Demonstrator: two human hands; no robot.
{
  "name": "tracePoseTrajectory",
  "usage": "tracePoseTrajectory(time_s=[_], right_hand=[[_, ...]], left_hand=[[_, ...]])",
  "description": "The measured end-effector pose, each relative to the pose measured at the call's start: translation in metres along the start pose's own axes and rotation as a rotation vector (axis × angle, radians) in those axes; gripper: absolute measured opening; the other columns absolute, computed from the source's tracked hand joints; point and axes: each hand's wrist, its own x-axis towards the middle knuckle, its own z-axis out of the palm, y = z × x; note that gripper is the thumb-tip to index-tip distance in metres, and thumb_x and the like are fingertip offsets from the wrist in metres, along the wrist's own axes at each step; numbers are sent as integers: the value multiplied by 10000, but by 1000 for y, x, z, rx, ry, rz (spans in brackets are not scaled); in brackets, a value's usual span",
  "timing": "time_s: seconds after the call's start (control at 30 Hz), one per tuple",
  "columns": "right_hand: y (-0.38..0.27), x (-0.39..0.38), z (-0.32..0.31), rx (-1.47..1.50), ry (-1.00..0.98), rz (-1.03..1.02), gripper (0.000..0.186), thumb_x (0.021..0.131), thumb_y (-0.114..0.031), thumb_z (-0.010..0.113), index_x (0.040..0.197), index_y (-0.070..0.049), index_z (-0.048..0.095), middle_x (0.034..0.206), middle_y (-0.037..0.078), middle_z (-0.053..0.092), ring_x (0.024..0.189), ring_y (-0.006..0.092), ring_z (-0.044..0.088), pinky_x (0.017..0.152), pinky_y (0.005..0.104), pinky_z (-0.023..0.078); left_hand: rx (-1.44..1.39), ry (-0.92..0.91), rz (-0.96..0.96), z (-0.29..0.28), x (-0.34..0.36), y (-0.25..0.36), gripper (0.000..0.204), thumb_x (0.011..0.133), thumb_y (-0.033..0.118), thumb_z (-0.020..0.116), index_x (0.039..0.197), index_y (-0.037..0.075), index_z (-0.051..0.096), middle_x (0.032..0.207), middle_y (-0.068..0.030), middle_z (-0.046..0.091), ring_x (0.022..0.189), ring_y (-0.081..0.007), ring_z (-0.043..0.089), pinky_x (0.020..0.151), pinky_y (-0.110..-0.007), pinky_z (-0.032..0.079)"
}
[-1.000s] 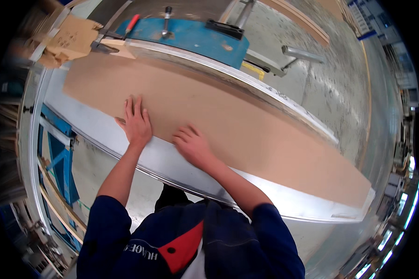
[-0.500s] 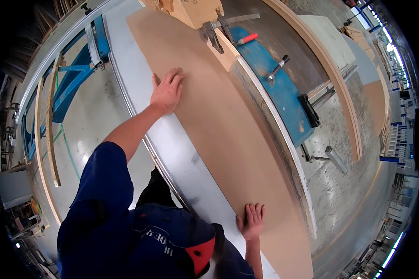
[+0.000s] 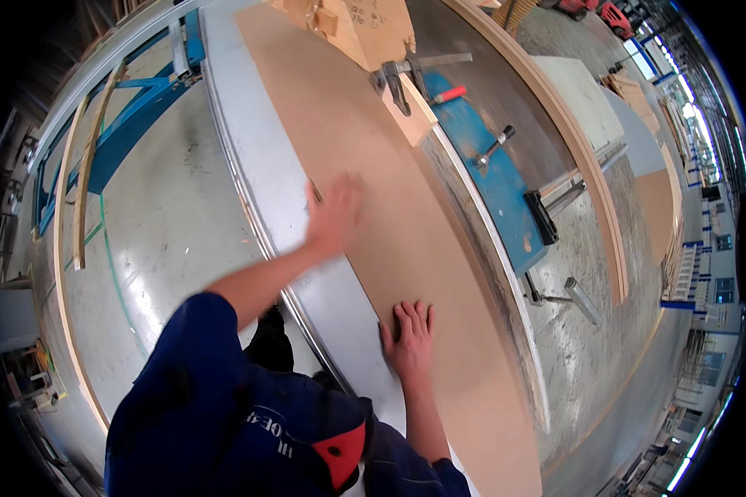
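A long brown sheet of board lies along a grey metal work surface, running from the far left toward my body. My left hand is over the board's left edge. Its fingers are blurred by motion but look stretched out, and I cannot tell whether it touches the board. Beside its thumb is a small dark mark that I cannot make out. My right hand lies flat on the board nearer to me, fingers extended, with its thumb by the left edge. Neither hand visibly grips anything.
At the board's far end stands a wooden block. A clamp with a red handle sits beside it. To the right are a blue support and a long curved wooden strip. A blue frame stands at left.
My right hand has slid forward along the board. My left hand has shifted inward over the board and is now blurred. The whole view has moved slightly.
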Motion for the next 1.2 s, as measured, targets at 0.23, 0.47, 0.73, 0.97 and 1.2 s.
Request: tracePoseTrajectory(time_s=[0.23,0.47,0.73,0.97,1.2], right_hand=[[20,34,71,90,117,-144,404,911,-242,790,1246,-50,672,1301,132,679,1330,367,580,1230,578,327],[92,-149,32,8,80,-38,486,904,-219,755,1332,-21,641,1345,175,662,1323,420,580,1210,615,337],[96,-196,10,-112,12,71,683,871,-334,769,1420,26,577,1417,237,609,1386,483,506,1221,650,302],[55,-101,32,-82,50,100,688,817,-310,840,1405,-31,613,1395,172,645,1372,426,544,1228,606,321],[20,-20,52,-75,84,51,623,898,-339,794,1407,-33,606,1424,156,622,1406,390,513,1255,560,293]], left_hand=[[-3,-110,78,20,-53,58,564,1102,411,382,1606,159,394,1723,-64,261,1610,-264,176,1167,-838,99],[53,11,87,12,-13,3,484,1122,327,335,1566,143,398,1698,-62,262,1600,-262,180,1170,-825,145],[34,8,62,5,53,-75,438,1114,286,370,1532,170,434,1672,-40,305,1589,-229,220,1206,-791,149],[-52,81,15,-1,110,-126,433,1092,266,446,1518,189,450,1653,-11,359,1562,-228,293,1209,-780,158],[50,31,54,23,20,-29,571,1074,424,444,1557,120,433,1677,-55,312,1570,-282,238,1173,-828,119]])
